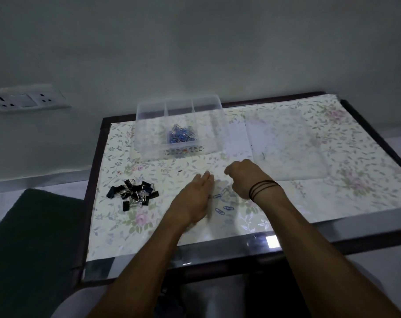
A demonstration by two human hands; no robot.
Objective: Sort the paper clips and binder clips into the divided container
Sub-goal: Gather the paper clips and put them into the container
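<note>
A clear divided container (149, 134) stands at the back left of the table, with a heap of blue paper clips (181, 134) in its middle compartment. A pile of black binder clips (133, 194) lies on the table's left side. A few loose blue paper clips (222, 208) lie between my hands. My left hand (193, 199) rests flat on its edge, fingers together and extended, just left of these clips. My right hand (245, 177) is curled with fingers bent down over the clips; what its fingertips hold is hidden.
The table (332, 239) has a floral cover under glass and a dark frame. A clear lid (284, 143) lies flat to the right of the container. A wall socket (26, 99) sits at the left. A dark mat (32, 244) lies on the floor beside the table.
</note>
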